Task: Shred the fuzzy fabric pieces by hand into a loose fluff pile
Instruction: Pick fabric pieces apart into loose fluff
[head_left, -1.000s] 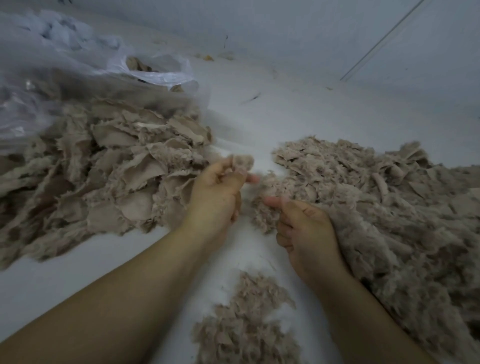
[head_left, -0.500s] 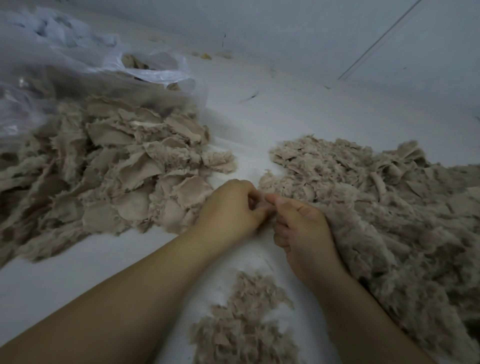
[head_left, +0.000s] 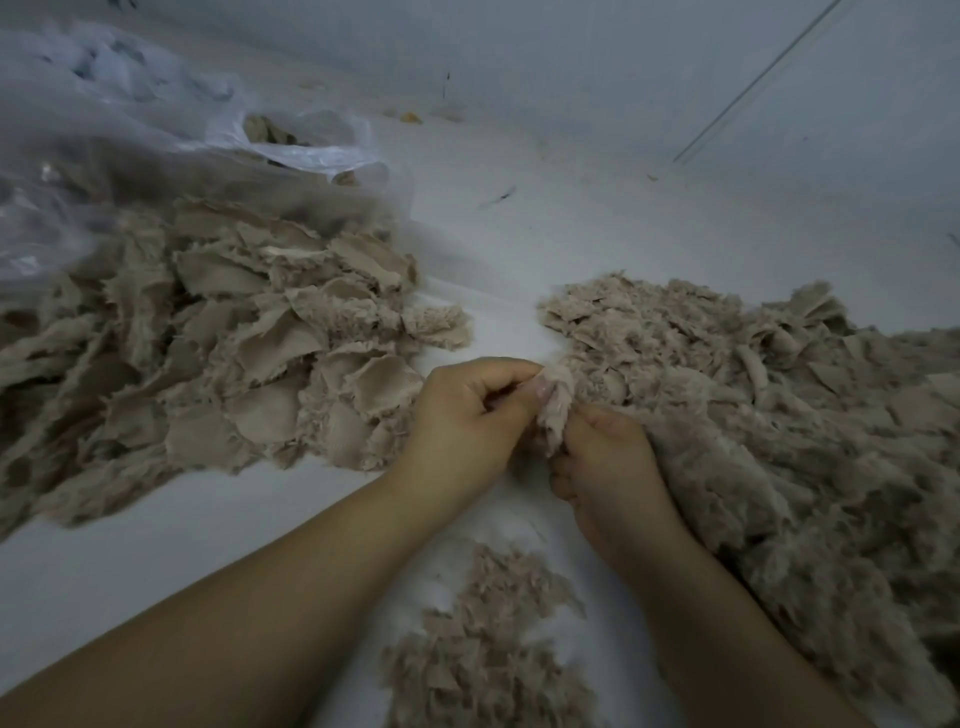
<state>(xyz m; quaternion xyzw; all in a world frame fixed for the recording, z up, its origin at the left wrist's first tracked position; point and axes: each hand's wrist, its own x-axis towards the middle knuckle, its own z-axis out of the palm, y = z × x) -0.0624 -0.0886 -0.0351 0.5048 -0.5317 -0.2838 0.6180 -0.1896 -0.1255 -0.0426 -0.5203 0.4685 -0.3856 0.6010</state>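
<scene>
The scene is dim, lit softly and evenly with a cool bluish cast; no distinct source shows. Shadows are faint and diffuse beneath the hands. The white surface reads grey-blue without glare. Wide-angle bending stretches the forearms toward six and seven o'clock. The clear plastic bag at ten o'clock looks smeared and soft.

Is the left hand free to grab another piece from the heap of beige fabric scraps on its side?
Probably not yet: the left hand and right hand both pinch a fuzzy scrap. Otherwise the heap of beige fabric scraps lies unobstructed beside it.
</scene>
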